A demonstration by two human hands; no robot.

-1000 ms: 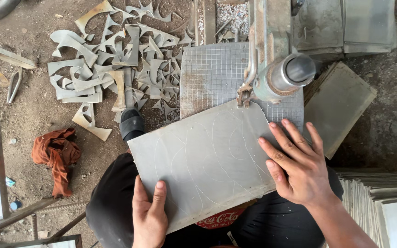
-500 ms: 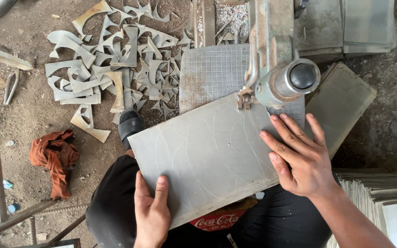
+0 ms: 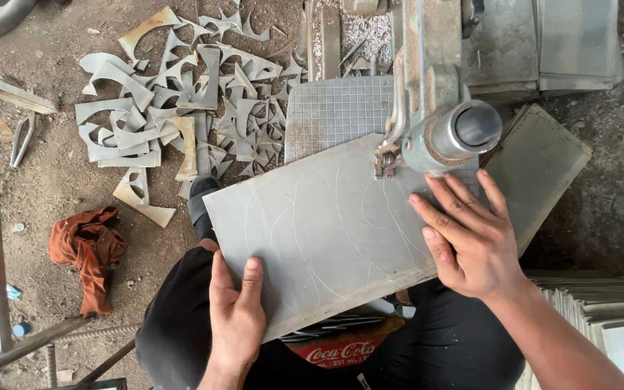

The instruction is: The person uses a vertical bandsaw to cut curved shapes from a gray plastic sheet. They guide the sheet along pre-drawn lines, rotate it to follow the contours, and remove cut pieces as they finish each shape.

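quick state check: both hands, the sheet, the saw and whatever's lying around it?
left hand: flat on the sheet's near edge
right hand: spread flat on the sheet, beside the saw
grey sheet: uncut, curved lines scribed, lying on the grid table
saw head: blade at the sheet's far edge
offcuts: scattered on the ground
orange rag: crumpled on the ground

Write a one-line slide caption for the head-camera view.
Both hands, left hand and right hand, press a grey tile scribed with curves against a cutting machine, offcuts alongside.
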